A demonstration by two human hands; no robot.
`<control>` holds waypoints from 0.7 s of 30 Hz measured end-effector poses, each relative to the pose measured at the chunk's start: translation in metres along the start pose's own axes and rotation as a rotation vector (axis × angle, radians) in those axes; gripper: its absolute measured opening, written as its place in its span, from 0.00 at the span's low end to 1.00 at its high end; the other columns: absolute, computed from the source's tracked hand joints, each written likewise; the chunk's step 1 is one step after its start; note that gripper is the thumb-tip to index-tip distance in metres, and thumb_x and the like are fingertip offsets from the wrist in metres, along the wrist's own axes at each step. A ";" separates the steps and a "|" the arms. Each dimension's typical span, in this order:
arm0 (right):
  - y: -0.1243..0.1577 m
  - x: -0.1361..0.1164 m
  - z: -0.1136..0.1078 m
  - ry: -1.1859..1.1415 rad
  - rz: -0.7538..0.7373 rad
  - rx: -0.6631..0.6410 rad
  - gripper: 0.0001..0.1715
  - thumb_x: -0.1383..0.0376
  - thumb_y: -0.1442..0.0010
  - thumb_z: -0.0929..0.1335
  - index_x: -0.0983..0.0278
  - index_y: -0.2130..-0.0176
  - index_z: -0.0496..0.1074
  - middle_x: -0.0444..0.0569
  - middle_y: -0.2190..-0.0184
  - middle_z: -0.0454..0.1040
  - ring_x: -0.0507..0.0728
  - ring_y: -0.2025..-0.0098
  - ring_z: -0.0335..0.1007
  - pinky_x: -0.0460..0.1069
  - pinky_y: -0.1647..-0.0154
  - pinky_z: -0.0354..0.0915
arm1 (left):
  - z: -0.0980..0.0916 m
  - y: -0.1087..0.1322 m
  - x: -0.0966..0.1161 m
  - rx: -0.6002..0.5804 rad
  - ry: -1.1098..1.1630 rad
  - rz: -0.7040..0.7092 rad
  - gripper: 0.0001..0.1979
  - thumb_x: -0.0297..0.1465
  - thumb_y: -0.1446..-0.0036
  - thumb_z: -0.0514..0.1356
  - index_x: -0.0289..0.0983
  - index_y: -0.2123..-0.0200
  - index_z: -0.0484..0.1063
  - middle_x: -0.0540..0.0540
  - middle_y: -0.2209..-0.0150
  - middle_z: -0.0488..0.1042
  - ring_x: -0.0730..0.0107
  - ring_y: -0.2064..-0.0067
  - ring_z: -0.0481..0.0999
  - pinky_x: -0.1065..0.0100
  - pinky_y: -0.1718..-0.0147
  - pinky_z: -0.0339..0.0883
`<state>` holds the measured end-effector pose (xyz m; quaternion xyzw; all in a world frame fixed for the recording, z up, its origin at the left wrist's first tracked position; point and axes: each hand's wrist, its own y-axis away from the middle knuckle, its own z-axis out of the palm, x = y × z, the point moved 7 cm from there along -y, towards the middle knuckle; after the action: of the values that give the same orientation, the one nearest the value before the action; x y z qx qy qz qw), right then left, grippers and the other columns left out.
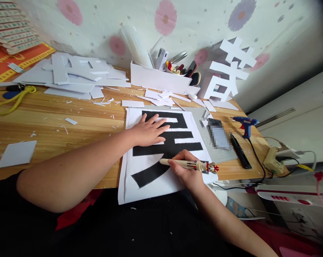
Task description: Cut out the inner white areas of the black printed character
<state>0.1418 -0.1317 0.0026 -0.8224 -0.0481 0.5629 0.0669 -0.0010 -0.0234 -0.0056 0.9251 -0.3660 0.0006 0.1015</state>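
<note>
A large black printed character lies on a white sheet at the table's front edge. My left hand rests flat on the upper left of the character, fingers spread. In my right hand is a thick cream multicolour pen with a red decoration at its top end. Its tip points left, over the lower strokes of the character. Whether the tip touches the paper I cannot tell.
White foam-board letters stand at the back right, beside a white holder of tools. A blue glue gun, a phone and a black cutter lie right. White board pieces pile up back left; scraps litter the wooden table.
</note>
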 end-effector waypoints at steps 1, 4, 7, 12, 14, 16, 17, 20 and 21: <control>0.000 -0.001 0.000 0.000 -0.002 0.008 0.16 0.56 0.48 0.75 0.61 0.76 0.70 0.42 0.81 0.71 0.51 0.78 0.62 0.46 0.78 0.58 | 0.000 0.000 0.000 0.001 -0.001 0.001 0.33 0.47 0.30 0.43 0.43 0.27 0.45 0.44 0.24 0.37 0.42 0.25 0.34 0.28 0.35 0.37; -0.002 -0.003 -0.002 -0.002 -0.010 0.026 0.16 0.57 0.48 0.75 0.61 0.76 0.69 0.42 0.81 0.71 0.51 0.78 0.62 0.46 0.78 0.58 | 0.000 0.000 0.000 0.000 0.001 -0.002 0.33 0.48 0.30 0.43 0.43 0.27 0.45 0.44 0.24 0.37 0.42 0.25 0.33 0.28 0.35 0.36; -0.003 -0.003 -0.004 -0.011 -0.002 0.043 0.16 0.56 0.47 0.74 0.61 0.76 0.69 0.43 0.80 0.71 0.52 0.77 0.64 0.47 0.77 0.59 | 0.001 0.000 -0.001 -0.003 0.010 -0.001 0.33 0.48 0.30 0.43 0.43 0.26 0.45 0.44 0.24 0.36 0.42 0.25 0.33 0.28 0.35 0.36; -0.003 0.001 -0.005 -0.020 0.017 0.075 0.17 0.55 0.45 0.74 0.61 0.76 0.68 0.44 0.80 0.73 0.53 0.77 0.66 0.48 0.75 0.61 | 0.001 -0.001 -0.001 0.002 0.021 0.005 0.33 0.48 0.30 0.44 0.44 0.27 0.45 0.45 0.24 0.36 0.42 0.25 0.33 0.28 0.35 0.36; -0.004 0.002 -0.006 -0.020 0.025 0.088 0.17 0.55 0.45 0.74 0.61 0.75 0.68 0.44 0.80 0.73 0.54 0.77 0.68 0.48 0.75 0.61 | 0.002 -0.001 -0.001 0.005 0.016 0.009 0.33 0.48 0.30 0.43 0.43 0.27 0.45 0.44 0.24 0.36 0.41 0.25 0.33 0.28 0.35 0.36; -0.005 0.003 -0.006 -0.040 0.043 0.093 0.17 0.55 0.45 0.74 0.61 0.75 0.67 0.44 0.80 0.73 0.54 0.77 0.70 0.48 0.75 0.62 | 0.002 -0.001 -0.001 0.008 0.009 0.011 0.33 0.48 0.30 0.43 0.43 0.27 0.46 0.44 0.24 0.36 0.41 0.25 0.33 0.28 0.35 0.37; -0.005 0.004 -0.006 -0.057 0.055 0.093 0.18 0.55 0.45 0.74 0.60 0.75 0.67 0.44 0.79 0.74 0.54 0.77 0.71 0.48 0.75 0.62 | 0.001 -0.001 -0.001 0.009 0.006 0.011 0.33 0.48 0.30 0.43 0.43 0.27 0.46 0.44 0.24 0.36 0.41 0.25 0.33 0.28 0.35 0.37; -0.007 0.004 -0.005 -0.112 0.090 0.087 0.18 0.55 0.45 0.74 0.60 0.75 0.66 0.43 0.80 0.74 0.55 0.77 0.74 0.48 0.75 0.64 | 0.001 0.000 -0.001 0.012 0.012 0.009 0.33 0.48 0.30 0.44 0.43 0.27 0.46 0.43 0.24 0.37 0.41 0.25 0.34 0.28 0.35 0.37; -0.007 0.005 -0.004 -0.123 0.100 0.087 0.18 0.55 0.45 0.74 0.60 0.75 0.65 0.43 0.80 0.75 0.55 0.77 0.74 0.48 0.75 0.65 | 0.000 0.000 -0.001 0.014 0.018 0.009 0.33 0.47 0.30 0.44 0.43 0.27 0.46 0.44 0.24 0.37 0.40 0.25 0.34 0.28 0.35 0.37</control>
<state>0.1475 -0.1243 0.0012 -0.7839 0.0135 0.6166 0.0714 -0.0018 -0.0226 -0.0062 0.9240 -0.3693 0.0119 0.0981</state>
